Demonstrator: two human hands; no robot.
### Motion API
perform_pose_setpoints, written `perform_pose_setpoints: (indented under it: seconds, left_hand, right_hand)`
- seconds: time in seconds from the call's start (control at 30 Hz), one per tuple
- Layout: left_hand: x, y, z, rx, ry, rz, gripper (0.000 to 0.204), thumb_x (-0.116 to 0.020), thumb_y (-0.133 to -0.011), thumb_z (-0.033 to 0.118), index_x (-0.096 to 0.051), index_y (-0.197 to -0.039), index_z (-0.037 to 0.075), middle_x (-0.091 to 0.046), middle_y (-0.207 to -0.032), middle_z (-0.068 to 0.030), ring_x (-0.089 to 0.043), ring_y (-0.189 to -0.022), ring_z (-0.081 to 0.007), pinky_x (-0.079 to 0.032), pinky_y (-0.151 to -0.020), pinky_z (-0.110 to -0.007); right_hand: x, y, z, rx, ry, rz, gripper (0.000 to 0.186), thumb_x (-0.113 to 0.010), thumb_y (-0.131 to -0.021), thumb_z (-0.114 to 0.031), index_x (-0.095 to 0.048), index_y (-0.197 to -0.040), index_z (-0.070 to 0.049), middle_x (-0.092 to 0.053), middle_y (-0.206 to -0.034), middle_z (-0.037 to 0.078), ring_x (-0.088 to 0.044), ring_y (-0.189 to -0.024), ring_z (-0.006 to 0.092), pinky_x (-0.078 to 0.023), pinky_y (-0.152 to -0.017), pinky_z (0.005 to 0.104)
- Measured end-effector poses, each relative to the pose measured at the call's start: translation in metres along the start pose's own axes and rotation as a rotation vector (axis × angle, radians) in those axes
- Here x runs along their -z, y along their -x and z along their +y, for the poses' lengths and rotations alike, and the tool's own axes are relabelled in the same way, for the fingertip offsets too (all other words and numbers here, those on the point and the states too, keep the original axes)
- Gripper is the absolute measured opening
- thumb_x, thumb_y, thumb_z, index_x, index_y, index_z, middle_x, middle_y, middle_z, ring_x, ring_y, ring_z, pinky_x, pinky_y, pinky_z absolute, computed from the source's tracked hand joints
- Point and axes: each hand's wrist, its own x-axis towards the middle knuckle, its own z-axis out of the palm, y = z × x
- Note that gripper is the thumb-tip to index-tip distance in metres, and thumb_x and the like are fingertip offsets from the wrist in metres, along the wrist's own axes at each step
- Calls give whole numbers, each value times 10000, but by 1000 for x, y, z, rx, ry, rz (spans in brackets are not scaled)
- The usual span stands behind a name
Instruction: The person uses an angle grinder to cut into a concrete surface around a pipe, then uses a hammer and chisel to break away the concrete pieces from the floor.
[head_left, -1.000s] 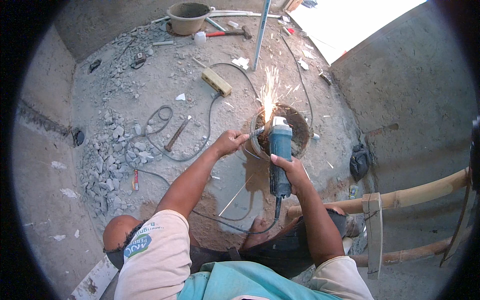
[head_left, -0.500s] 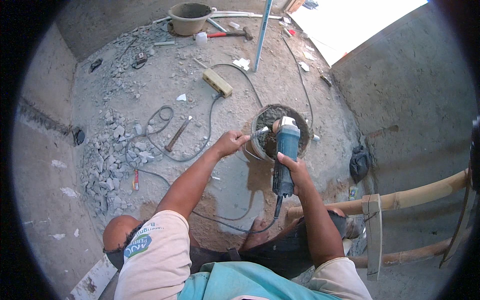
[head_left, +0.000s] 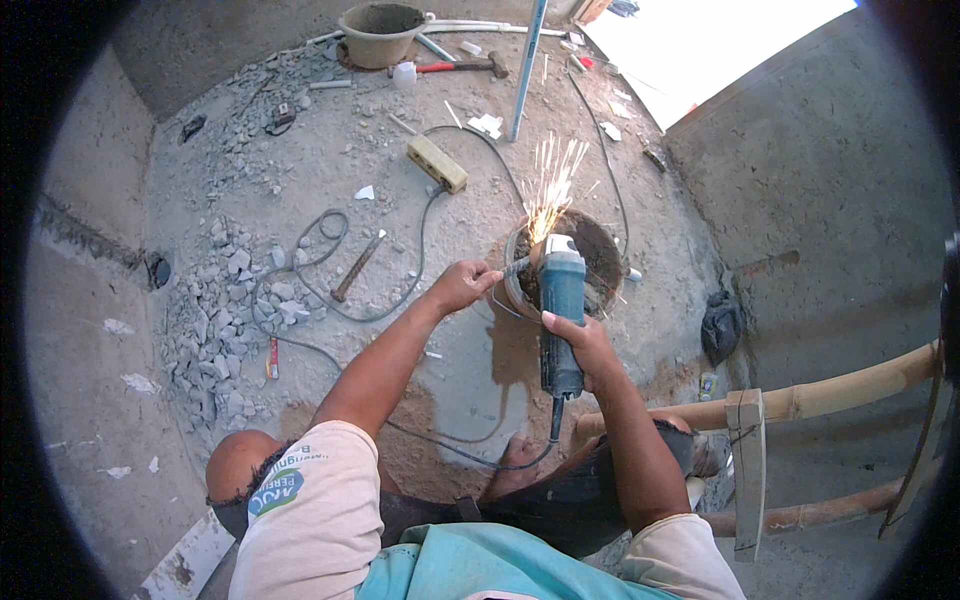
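Observation:
My right hand (head_left: 580,345) grips a blue angle grinder (head_left: 561,295) over a round bucket (head_left: 600,280) of grey-brown mortar. A spray of sparks rises from the grinder's head at the bucket's far side. My left hand (head_left: 468,283) pinches a small metal piece (head_left: 514,266) against the grinder's head at the bucket's left rim; the far end of that piece is hidden by the tool and sparks. The grinder's cord runs back toward my feet, then off to the left.
A yellowish extension socket (head_left: 436,164), coiled cable, a chisel (head_left: 357,267), rubble (head_left: 215,340), a hammer (head_left: 460,65), a tub (head_left: 352,45) and an upright pipe (head_left: 527,65) lie around. A bamboo ladder (head_left: 820,390) is at my right, a black bag (head_left: 720,328) by the wall.
Sparks, absent half a second ago, fly again as they did a second ago. The grinder has shifted slightly left, back against the piece in my left hand.

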Motion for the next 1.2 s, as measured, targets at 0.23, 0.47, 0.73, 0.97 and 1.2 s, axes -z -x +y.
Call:
perform_pose_setpoints:
  seconds: [0.23,0.47,0.73,0.97,1.2]
  left_hand:
    - [2,1,0,-36,-15,21,362,-628,-879,374,-611,-707,56,-555,-584,-12,-510,-533,-106,-415,-517,-290]
    - [0,1,2,-45,-24,30,350,-633,-882,355,-601,-713,49,-558,-586,-15,-517,-525,-109,-420,-510,-295]
    - [0,1,3,-36,-54,36,348,-635,-878,353,-599,-712,49,-566,-588,-23,-533,-541,-119,-427,-527,-297]
    - [1,3,8,-7,-86,42,336,-644,-862,332,-638,-741,19,-610,-634,-106,-587,-617,-192,-461,-602,-352]
    - [1,0,-3,-74,-58,59,347,-628,-880,357,-615,-725,47,-568,-593,-17,-531,-554,-115,-428,-534,-294]
  right_hand:
    - [-3,0,-1,-31,12,7,458,-768,-744,-322,-582,-1003,7,-588,-810,58,-570,-657,151,-469,-599,305]
    - [1,-1,-2,-53,7,16,452,-770,-745,-325,-581,-986,8,-580,-793,52,-559,-628,142,-457,-568,302]
    - [-1,4,-6,-50,13,27,427,-757,-761,-319,-575,-971,4,-582,-796,55,-565,-631,141,-461,-564,291]
    - [0,3,-6,-47,5,36,461,-768,-748,-315,-576,-1001,19,-590,-822,64,-576,-656,155,-468,-586,309]
    - [-1,3,-5,-30,23,30,431,-758,-756,-329,-571,-961,1,-573,-765,49,-556,-594,138,-458,-537,286]
